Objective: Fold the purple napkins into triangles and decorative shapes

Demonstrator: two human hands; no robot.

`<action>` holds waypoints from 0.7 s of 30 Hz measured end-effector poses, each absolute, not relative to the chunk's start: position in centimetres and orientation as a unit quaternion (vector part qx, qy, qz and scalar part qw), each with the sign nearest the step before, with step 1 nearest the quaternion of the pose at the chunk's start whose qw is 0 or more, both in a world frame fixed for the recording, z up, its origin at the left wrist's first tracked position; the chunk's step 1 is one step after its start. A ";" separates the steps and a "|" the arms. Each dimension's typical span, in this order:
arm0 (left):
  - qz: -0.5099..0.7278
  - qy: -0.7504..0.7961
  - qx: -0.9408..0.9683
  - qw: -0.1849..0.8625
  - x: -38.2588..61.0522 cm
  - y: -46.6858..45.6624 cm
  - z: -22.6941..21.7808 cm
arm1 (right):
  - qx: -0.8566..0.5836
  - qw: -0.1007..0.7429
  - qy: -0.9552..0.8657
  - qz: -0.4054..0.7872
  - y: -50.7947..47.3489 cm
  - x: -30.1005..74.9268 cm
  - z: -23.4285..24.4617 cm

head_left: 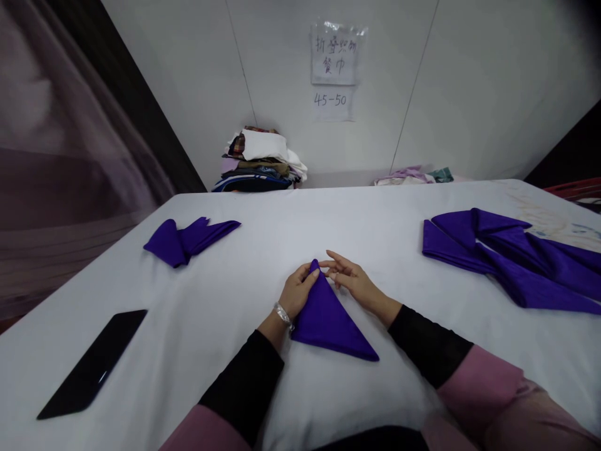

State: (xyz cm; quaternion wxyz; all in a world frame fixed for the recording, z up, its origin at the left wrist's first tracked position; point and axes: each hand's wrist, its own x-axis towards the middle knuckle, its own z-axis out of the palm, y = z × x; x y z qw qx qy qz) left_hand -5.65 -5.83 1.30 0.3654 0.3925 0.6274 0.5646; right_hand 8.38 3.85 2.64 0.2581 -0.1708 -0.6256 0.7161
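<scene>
A purple cloth napkin (328, 319) folded into a triangle lies on the white table (291, 232) in front of me, its tip pointing away. My left hand (297, 292), with a silver bracelet at the wrist, pinches the left side of that tip. My right hand (350, 279) touches the tip from the right with its fingers stretched out and slightly spread.
A folded purple napkin (188, 240) lies at the far left. Several unfolded purple napkins (511, 260) are heaped at the right. A black phone (94, 363) rests near the left edge. Stacked clothes (260, 163) sit against the wall under paper signs (334, 56).
</scene>
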 end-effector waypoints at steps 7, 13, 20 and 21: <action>0.531 0.676 0.416 0.298 -5.6 -5.9 2.0 | -0.165 0.234 -0.619 0.732 3.7 8.5 2.7; 0.520 0.675 0.429 0.300 -5.6 -5.8 2.0 | -0.121 0.193 -0.602 0.766 3.4 8.6 2.7; 0.519 0.672 0.423 0.316 -5.5 -5.9 2.1 | -0.125 0.161 -0.580 0.789 3.5 8.7 2.4; 0.521 0.671 0.418 0.323 -5.6 -5.9 2.1 | -0.131 0.159 -0.582 0.786 3.4 8.7 2.4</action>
